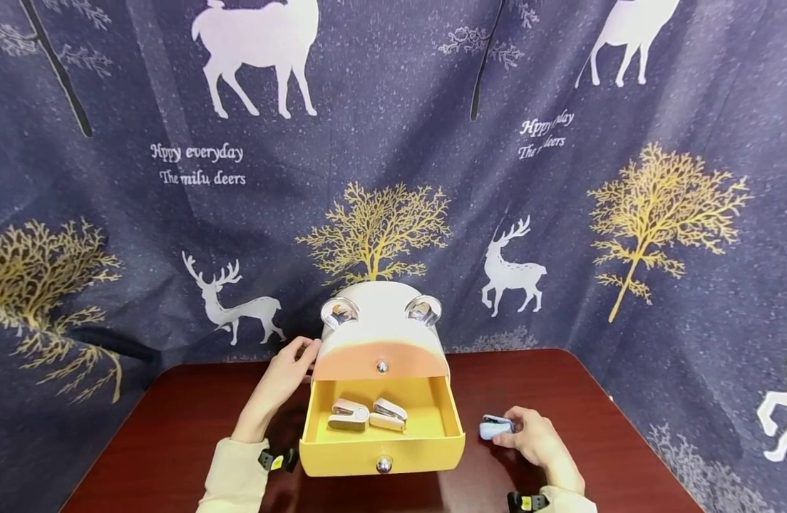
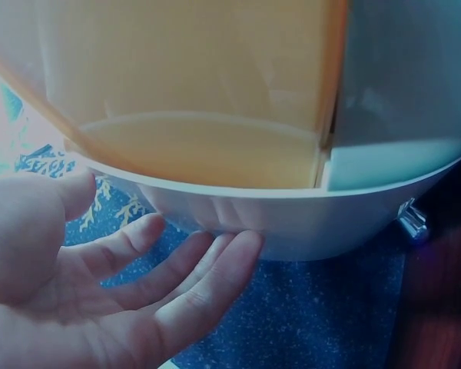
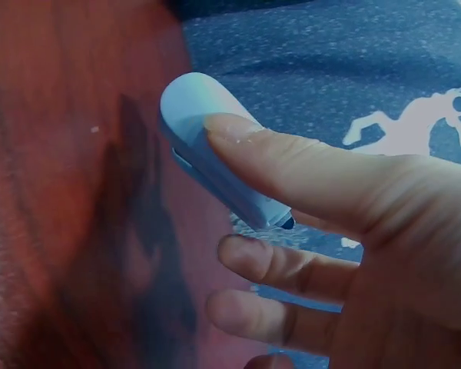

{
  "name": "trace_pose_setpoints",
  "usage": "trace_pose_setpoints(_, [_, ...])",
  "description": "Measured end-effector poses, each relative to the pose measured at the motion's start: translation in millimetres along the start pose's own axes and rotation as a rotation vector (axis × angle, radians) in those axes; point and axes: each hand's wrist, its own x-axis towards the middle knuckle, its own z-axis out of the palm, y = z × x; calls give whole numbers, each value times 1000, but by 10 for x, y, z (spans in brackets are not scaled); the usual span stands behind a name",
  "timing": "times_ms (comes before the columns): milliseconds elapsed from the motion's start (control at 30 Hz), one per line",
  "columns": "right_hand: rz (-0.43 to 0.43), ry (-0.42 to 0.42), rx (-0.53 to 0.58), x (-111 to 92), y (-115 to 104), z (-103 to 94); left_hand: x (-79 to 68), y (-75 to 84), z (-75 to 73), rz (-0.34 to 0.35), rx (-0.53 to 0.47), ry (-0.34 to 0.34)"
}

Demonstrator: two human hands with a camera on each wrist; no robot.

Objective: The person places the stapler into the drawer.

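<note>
A white drawer cabinet (image 1: 383, 303) with two round eye-like shapes stands mid-table. Its yellow drawer (image 1: 342, 456) is pulled out and holds two small pale staplers: a left stapler (image 1: 348, 415) and a right stapler (image 1: 388, 415), side by side. My left hand (image 1: 286, 372) rests with relaxed fingertips against the cabinet's left side; in the left wrist view those fingers (image 2: 207, 296) touch its pale wall. To the right of the drawer, my right hand (image 1: 536, 436) pinches a small light-blue stapler (image 1: 495, 428). In the right wrist view the thumb (image 3: 276, 161) presses on the blue stapler (image 3: 192, 100).
An orange upper drawer front (image 1: 348, 362) with a silver knob sits shut above the yellow one. The dark red tabletop (image 1: 156, 434) stretches to both sides. A blue curtain (image 1: 393, 142) printed with deer and trees hangs behind the table.
</note>
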Motion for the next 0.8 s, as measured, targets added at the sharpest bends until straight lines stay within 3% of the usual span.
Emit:
trace_pose_setpoints(433, [-101, 152, 42, -112, -309, -259, 6, -30, -3, -7, -4, -1])
trace_pose_setpoints(800, [-174, 225, 60, -269, -675, -462, 3, -22, 1, 4, 3, 5])
